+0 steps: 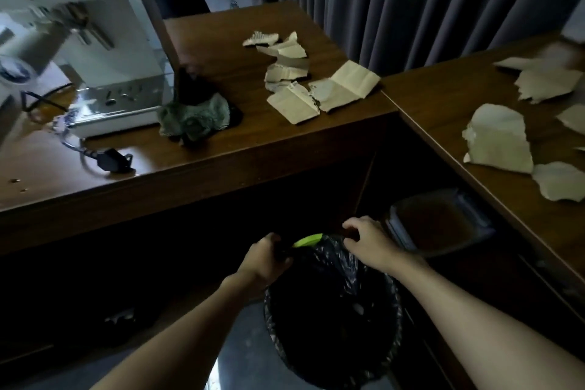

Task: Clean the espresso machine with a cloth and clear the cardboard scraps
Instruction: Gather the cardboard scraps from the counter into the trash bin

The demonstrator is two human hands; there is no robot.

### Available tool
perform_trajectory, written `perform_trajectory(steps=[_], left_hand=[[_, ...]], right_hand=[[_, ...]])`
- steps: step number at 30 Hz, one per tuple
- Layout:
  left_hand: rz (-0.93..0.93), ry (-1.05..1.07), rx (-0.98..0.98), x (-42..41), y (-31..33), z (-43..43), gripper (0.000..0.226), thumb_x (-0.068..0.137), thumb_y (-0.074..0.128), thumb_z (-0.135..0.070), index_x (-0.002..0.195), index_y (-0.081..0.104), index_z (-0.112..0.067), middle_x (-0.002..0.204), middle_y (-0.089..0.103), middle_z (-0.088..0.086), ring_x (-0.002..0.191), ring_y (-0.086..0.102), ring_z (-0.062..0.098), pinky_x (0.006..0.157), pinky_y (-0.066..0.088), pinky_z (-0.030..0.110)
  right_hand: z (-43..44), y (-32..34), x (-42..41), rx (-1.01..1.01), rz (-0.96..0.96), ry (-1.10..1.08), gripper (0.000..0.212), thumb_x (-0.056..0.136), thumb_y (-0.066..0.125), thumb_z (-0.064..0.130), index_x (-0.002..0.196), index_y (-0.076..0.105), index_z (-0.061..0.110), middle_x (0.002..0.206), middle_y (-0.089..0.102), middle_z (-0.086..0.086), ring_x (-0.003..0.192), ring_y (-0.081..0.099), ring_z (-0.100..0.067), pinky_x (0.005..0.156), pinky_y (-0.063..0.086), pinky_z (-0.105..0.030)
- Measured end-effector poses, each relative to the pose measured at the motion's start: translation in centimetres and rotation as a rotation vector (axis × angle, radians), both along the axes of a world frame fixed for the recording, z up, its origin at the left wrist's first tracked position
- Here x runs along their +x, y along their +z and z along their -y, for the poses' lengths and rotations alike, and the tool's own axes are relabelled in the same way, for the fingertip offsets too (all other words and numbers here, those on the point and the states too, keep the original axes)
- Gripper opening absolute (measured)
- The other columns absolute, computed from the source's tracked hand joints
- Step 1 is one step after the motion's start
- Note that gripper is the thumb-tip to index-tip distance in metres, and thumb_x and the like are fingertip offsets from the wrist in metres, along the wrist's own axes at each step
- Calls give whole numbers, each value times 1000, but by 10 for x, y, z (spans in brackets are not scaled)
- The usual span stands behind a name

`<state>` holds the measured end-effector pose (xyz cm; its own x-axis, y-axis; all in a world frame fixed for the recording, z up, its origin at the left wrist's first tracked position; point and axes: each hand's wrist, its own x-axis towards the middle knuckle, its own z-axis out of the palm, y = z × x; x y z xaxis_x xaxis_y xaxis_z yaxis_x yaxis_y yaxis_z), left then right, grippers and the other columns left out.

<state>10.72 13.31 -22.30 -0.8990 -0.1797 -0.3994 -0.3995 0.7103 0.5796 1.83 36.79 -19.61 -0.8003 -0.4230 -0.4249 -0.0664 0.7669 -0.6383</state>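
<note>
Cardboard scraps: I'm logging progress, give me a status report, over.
Left hand and right hand each have a grip on the bin bag rim. Cardboard scraps uncleared on both tabletops. Cloth lies beside espresso machine.

Beyond the left grip [269, 258] and the right grip [367, 242], a dark brown wood-grain counter [221, 165] is seen running across. A second counter run [443, 111] of the same wood is joined to it at a corner, beyond and to the right of the right grip. Pleated grey curtains [411, 3] are hung behind both runs. The recess under the counter, just beyond the grips, is left in deep shadow. Nearer than the grips, a glossy grey floor [240, 342] is seen, with a pale streak of light reflected in it. The room is dimly lit, and brighter light is found far beyond the left grip.
</note>
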Motion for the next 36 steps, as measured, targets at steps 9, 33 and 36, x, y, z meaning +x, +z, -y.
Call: perform_trajectory(steps=[9,33,36], left_hand=[[-126,-11,-81,12,-34,-12,14,91,62,-16,102,70,-21,97,71,3,98,68,29,68,36,26],[-302,-364,144,3,202,12,76,85,77,-40,150,40,-25,151,47,-3,138,46,16,108,43,30],[-427,-491,38,1,214,-3,74,85,77,-38,150,42,-28,148,49,-7,134,46,8,105,38,17]], right_hand=[[-19,-61,18,104,15,-288,43,89,48,-8,125,49,15,114,58,-10,107,57,-29,91,50,-40],[-10,179,33,140,-347,-78,24,98,49,15,108,69,24,103,67,-2,95,63,-21,84,54,-35],[-1,196,33,84,-322,3,26,96,51,17,108,69,32,105,67,3,98,63,-16,88,54,-35]])
